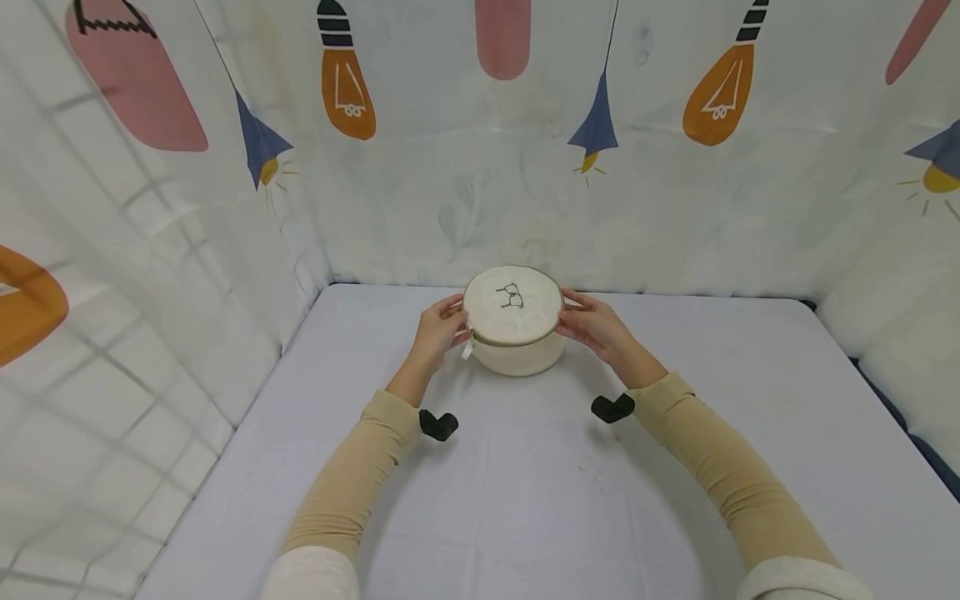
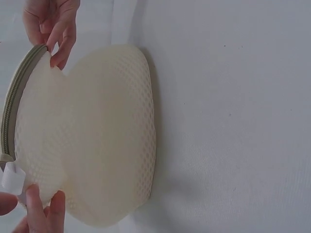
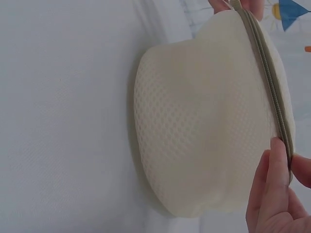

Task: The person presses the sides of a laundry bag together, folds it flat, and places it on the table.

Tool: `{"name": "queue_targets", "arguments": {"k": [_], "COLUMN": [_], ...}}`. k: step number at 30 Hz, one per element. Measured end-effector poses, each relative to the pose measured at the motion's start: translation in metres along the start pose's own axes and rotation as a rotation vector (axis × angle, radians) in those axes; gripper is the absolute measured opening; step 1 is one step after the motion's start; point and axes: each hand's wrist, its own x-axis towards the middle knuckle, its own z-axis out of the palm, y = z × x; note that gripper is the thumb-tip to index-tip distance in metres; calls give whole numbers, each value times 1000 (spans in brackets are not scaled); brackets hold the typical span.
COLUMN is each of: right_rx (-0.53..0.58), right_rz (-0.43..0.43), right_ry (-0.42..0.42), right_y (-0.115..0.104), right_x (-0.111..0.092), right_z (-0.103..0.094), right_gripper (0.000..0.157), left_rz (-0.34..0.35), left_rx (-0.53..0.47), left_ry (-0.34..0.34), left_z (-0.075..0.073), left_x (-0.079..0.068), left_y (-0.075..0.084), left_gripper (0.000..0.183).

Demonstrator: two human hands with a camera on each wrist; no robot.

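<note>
A round cream mesh laundry bag (image 1: 517, 358) stands on the table toward the back, its flat lid showing a small dark line drawing. An olive zipper (image 3: 270, 73) runs round the top rim and looks closed along the part in view. My left hand (image 1: 438, 327) pinches the rim at the left, close to the white zipper pull tab (image 2: 13, 178). On the opposite side my right hand (image 1: 597, 329) pinches the rim between thumb and fingers, as the right wrist view shows. The mesh side wall sags inward below the rim.
A white cloth covers the table (image 1: 540, 500). Behind it hangs a pale curtain (image 1: 405, 200) printed with lamps and bulbs, close to the bag. Another curtain side (image 1: 135, 317) borders the left edge. A black wrist piece (image 1: 438, 425) hangs below each sleeve.
</note>
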Motion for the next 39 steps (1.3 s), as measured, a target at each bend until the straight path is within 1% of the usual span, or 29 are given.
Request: {"name": "queue_targets", "arguments": {"k": [8,22,28,39], "right_rx": [0,15,14,7], "right_rz": [18,10,25,34], "right_ry": [19,13,17,28], "right_y": [3,9,11,12], "right_x": [1,3,5,6], "right_z": [1,3,3,4], "right_gripper": [64,64,64,64], "left_rz": [1,-33,-47,-41], "left_rx": [9,15,24,26], "left_ry": [-2,10,12,0], "left_z": [-1,-3,-5,-7], "left_x": [2,5,6,7], "left_y": [-3,-8,-10,-11], "left_gripper": [48,48,48,48]}}
